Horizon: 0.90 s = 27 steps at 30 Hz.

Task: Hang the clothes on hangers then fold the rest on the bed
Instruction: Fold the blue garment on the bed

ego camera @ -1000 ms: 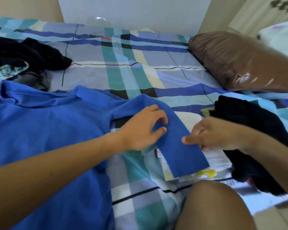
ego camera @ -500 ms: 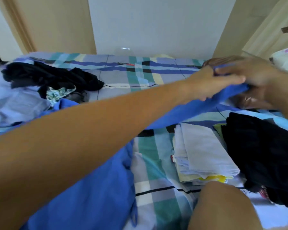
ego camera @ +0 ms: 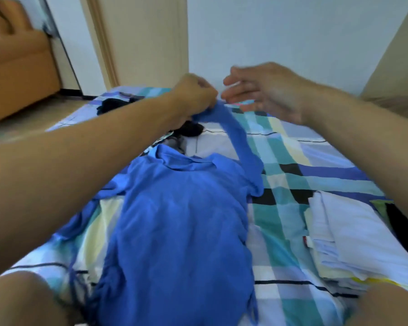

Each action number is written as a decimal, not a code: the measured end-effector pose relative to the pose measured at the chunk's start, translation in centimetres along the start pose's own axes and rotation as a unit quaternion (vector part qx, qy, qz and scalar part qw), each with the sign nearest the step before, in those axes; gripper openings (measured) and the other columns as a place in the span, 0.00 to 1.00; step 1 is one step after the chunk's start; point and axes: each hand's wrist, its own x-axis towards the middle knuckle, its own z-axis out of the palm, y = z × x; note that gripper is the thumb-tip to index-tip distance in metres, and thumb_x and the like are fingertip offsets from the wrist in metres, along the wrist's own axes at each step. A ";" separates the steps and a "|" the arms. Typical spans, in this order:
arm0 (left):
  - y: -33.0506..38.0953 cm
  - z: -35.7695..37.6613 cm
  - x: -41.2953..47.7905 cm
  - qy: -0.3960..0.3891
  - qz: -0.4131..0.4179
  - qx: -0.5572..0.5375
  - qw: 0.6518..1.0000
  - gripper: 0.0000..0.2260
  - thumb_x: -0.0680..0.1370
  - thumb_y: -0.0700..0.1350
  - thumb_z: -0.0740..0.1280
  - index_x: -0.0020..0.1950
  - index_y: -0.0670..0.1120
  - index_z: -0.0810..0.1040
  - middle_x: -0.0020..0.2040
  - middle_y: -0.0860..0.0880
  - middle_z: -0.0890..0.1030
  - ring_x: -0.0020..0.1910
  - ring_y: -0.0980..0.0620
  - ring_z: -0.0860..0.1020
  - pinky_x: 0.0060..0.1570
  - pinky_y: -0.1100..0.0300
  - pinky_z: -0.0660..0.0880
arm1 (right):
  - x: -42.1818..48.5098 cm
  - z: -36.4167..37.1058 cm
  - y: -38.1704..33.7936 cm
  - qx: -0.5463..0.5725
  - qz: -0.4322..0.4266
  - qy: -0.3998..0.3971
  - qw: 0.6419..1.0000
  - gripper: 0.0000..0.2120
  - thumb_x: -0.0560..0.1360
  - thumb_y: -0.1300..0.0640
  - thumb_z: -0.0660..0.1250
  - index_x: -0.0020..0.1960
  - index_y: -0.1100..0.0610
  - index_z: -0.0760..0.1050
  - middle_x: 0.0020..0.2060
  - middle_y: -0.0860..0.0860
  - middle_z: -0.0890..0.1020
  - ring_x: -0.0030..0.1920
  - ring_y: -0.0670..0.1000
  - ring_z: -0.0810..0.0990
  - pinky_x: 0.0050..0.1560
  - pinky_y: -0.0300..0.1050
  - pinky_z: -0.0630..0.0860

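A blue shirt (ego camera: 181, 222) lies spread along the plaid bed (ego camera: 316, 165) in front of me. My left hand (ego camera: 193, 95) grips the end of its right sleeve (ego camera: 238, 140) and holds it stretched up above the far part of the bed. My right hand (ego camera: 264, 90) hovers just right of the sleeve end with fingers loosely spread, holding nothing. A stack of folded white and pale clothes (ego camera: 353, 238) sits on the bed at the right.
Dark clothes (ego camera: 191, 129) lie in a heap beyond the shirt's collar, more black fabric (ego camera: 113, 104) near the bed's far left corner. A black garment (ego camera: 403, 222) shows at the right edge. An orange sofa (ego camera: 17, 67) stands past the doorway at left. My knees are at the bottom corners.
The sleeve was lifted off the folded stack and swung up and left. My right hand has let go of it. The view has turned left toward the doorway.
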 end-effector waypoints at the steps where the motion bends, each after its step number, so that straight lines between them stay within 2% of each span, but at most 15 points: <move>1: -2.4 -1.4 -0.4 0.022 -0.026 0.029 0.999 0.06 0.69 0.36 0.68 0.37 0.47 0.78 0.34 0.47 0.76 0.30 0.54 0.72 0.27 0.68 0.70 | 0.9 1.4 0.9 -0.035 -0.001 -0.032 0.999 0.16 0.81 0.48 0.65 0.60 0.59 0.79 0.55 0.56 0.86 0.58 0.55 0.83 0.66 0.54 0.75; 4: -11.0 -5.0 -2.2 0.050 -0.106 0.071 0.991 0.11 0.75 0.29 0.65 0.42 0.45 0.77 0.35 0.47 0.73 0.28 0.55 0.73 0.20 0.68 0.69 | 2.1 5.0 4.4 -0.156 0.012 -0.076 0.985 0.15 0.80 0.51 0.67 0.58 0.62 0.80 0.53 0.57 0.85 0.52 0.53 0.83 0.58 0.52 0.77; 6: -16.5 -6.1 -4.0 -0.006 -0.180 0.137 0.974 0.10 0.75 0.29 0.66 0.48 0.44 0.75 0.40 0.43 0.73 0.32 0.49 0.74 0.20 0.64 0.72 | 2.5 7.0 6.7 -0.237 0.030 -0.122 0.963 0.13 0.79 0.51 0.69 0.56 0.60 0.81 0.52 0.58 0.84 0.51 0.55 0.82 0.52 0.49 0.76; 7: -19.0 -6.6 -5.0 -0.060 -0.207 0.190 0.958 0.10 0.75 0.31 0.68 0.52 0.44 0.75 0.45 0.41 0.74 0.36 0.46 0.76 0.24 0.60 0.75 | 2.3 8.2 8.3 -0.276 0.047 -0.155 0.947 0.13 0.79 0.49 0.70 0.57 0.58 0.81 0.52 0.55 0.83 0.52 0.55 0.81 0.53 0.48 0.75; 9: -22.7 -7.3 -6.7 -0.142 -0.234 0.277 0.921 0.15 0.75 0.37 0.72 0.60 0.44 0.76 0.55 0.43 0.76 0.49 0.42 0.79 0.41 0.53 0.80 | 2.2 10.1 10.5 -0.368 0.067 -0.215 0.902 0.18 0.79 0.46 0.69 0.64 0.55 0.77 0.57 0.49 0.80 0.57 0.52 0.79 0.60 0.46 0.74; 10: -23.9 -7.5 -7.2 -0.152 -0.227 0.293 0.916 0.16 0.75 0.39 0.73 0.62 0.44 0.76 0.57 0.44 0.77 0.52 0.43 0.80 0.47 0.52 0.79 | 2.0 11.0 11.1 -0.395 0.074 -0.236 0.885 0.20 0.79 0.45 0.69 0.67 0.54 0.75 0.58 0.47 0.77 0.58 0.50 0.77 0.61 0.45 0.72; 11: -24.6 -7.8 -7.7 -0.146 -0.212 0.295 0.920 0.16 0.75 0.41 0.73 0.63 0.44 0.77 0.57 0.45 0.78 0.52 0.44 0.79 0.49 0.53 0.77 | 2.0 11.8 11.9 -0.402 0.075 -0.247 0.879 0.22 0.79 0.44 0.69 0.69 0.53 0.74 0.58 0.46 0.76 0.58 0.49 0.76 0.61 0.43 0.71; 13: -25.0 -8.7 -8.5 -0.105 -0.166 0.306 0.932 0.13 0.76 0.43 0.71 0.60 0.46 0.78 0.54 0.46 0.80 0.50 0.46 0.79 0.49 0.55 0.74 | 2.2 13.2 13.0 -0.394 0.076 -0.253 0.880 0.23 0.78 0.44 0.69 0.69 0.51 0.73 0.59 0.47 0.77 0.58 0.49 0.76 0.61 0.42 0.71; 16: -26.4 -12.0 -9.5 -0.010 -0.134 0.345 0.929 0.16 0.73 0.49 0.69 0.60 0.46 0.76 0.56 0.42 0.80 0.56 0.40 0.78 0.54 0.49 0.75 | 3.3 15.9 13.3 -0.380 0.056 -0.254 0.888 0.22 0.77 0.45 0.70 0.68 0.50 0.73 0.61 0.48 0.78 0.58 0.49 0.78 0.63 0.45 0.73; 18: -27.6 -14.6 -10.3 0.013 -0.183 0.398 0.899 0.26 0.72 0.54 0.71 0.66 0.44 0.72 0.63 0.39 0.74 0.62 0.36 0.74 0.60 0.46 0.73 | 4.2 18.0 13.1 -0.361 0.044 -0.256 0.896 0.21 0.77 0.45 0.70 0.68 0.49 0.73 0.61 0.48 0.77 0.59 0.49 0.78 0.64 0.47 0.74; 20: -28.7 -16.5 -11.3 -0.013 -0.268 0.411 0.871 0.36 0.70 0.57 0.76 0.71 0.42 0.67 0.67 0.38 0.71 0.66 0.36 0.72 0.61 0.46 0.72 | 5.0 20.3 12.7 -0.332 0.029 -0.253 0.908 0.20 0.77 0.45 0.71 0.67 0.48 0.73 0.60 0.47 0.77 0.58 0.48 0.79 0.63 0.47 0.75; 22: -29.3 -17.2 -12.6 -0.076 -0.318 0.400 0.856 0.37 0.69 0.58 0.77 0.69 0.41 0.68 0.64 0.39 0.75 0.61 0.39 0.76 0.54 0.52 0.73 | 5.6 22.8 12.4 -0.317 0.007 -0.252 0.914 0.20 0.77 0.45 0.71 0.66 0.47 0.73 0.60 0.46 0.77 0.58 0.47 0.79 0.62 0.47 0.75; 25: -30.3 -17.8 -14.1 -0.124 -0.325 0.380 0.857 0.23 0.70 0.58 0.77 0.53 0.45 0.74 0.51 0.45 0.79 0.47 0.45 0.76 0.46 0.57 0.70 | 6.0 26.5 11.8 -0.309 -0.018 -0.275 0.910 0.21 0.77 0.45 0.71 0.67 0.48 0.73 0.59 0.46 0.77 0.58 0.47 0.78 0.60 0.44 0.75; 27: -30.6 -18.7 -14.3 -0.129 -0.316 0.371 0.864 0.18 0.70 0.57 0.76 0.45 0.46 0.75 0.45 0.46 0.79 0.43 0.45 0.77 0.43 0.57 0.70 | 6.1 28.0 11.4 -0.311 -0.028 -0.287 0.905 0.21 0.77 0.46 0.71 0.68 0.48 0.72 0.59 0.46 0.76 0.58 0.48 0.78 0.59 0.44 0.75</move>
